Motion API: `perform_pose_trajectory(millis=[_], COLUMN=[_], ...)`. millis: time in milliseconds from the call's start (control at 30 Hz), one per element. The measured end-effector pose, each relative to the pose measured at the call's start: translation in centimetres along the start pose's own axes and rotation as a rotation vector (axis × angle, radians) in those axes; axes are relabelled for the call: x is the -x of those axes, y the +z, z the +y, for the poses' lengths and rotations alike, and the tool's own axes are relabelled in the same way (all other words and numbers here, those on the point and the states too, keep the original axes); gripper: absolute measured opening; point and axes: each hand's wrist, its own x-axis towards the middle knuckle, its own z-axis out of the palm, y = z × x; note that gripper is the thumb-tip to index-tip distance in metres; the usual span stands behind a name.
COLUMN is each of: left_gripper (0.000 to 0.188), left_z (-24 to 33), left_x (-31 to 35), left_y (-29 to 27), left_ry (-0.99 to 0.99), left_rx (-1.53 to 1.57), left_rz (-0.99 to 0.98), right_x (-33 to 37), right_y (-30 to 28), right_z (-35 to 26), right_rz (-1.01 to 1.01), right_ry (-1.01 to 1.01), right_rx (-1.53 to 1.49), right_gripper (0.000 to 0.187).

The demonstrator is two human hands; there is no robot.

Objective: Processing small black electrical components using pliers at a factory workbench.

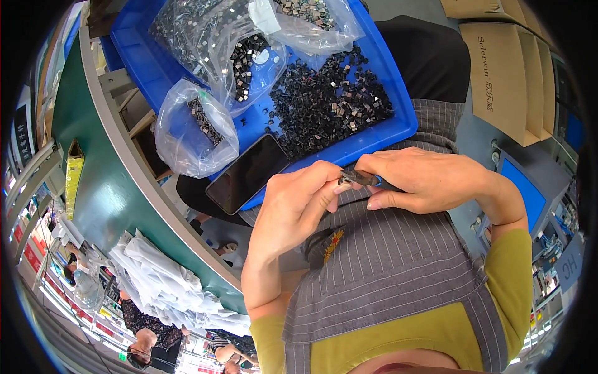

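Over my lap, my right hand is wrapped round a pair of small pliers with dark jaws and some blue on the handle. The jaws point left, toward the fingertips of my left hand. Thumb and forefinger of that hand pinch a tiny dark piece, right at the tool's tip; its exact shape is too small to make out. Just beyond my hands stands a blue plastic bin. Loose small black and metallic parts lie heaped in its near right area.
Clear plastic bags of similar parts sit in and beside the bin. A dark smartphone rests at its near left corner. Left is a green table with crumpled white bags. Cardboard boxes stand right. Other people are far lower left.
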Motion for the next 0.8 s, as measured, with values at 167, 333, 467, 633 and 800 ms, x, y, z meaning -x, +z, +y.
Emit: perform_pose_trajectory(millis=[167, 333, 467, 633, 800], left_gripper=[0.004, 0.006, 0.005, 0.018, 0.022], left_z=[0.3, -0.3, -0.4, -1.4, -1.3], left_x=[0.1, 0.2, 0.6, 0.0, 0.3], left_y=[-0.4, 0.6, 1.4, 2.2, 2.2], left_ry=[-0.061, 0.061, 0.193, 0.541, 0.628], left_rx=[-0.016, -0.048, -0.201, -0.517, -0.621], left_rz=[-0.067, 0.083, 0.218, 0.479, 0.563], right_x=[-0.2, -0.2, -0.2, -0.2, -0.3], right_y=[0.6, 1.2, 1.5, 1.7, 2.1], right_z=[0.4, 0.3, 0.0, -0.9, -0.2], right_rz=[-0.033, 0.027, 0.109, 0.102, 0.331], right_ry=[0.062, 0.049, -0.014, 0.018, 0.056], right_rx=[0.008, -0.041, -0.098, -0.22, -0.518], right_gripper=[0.036, 0.04, 0.039, 0.039, 0.034])
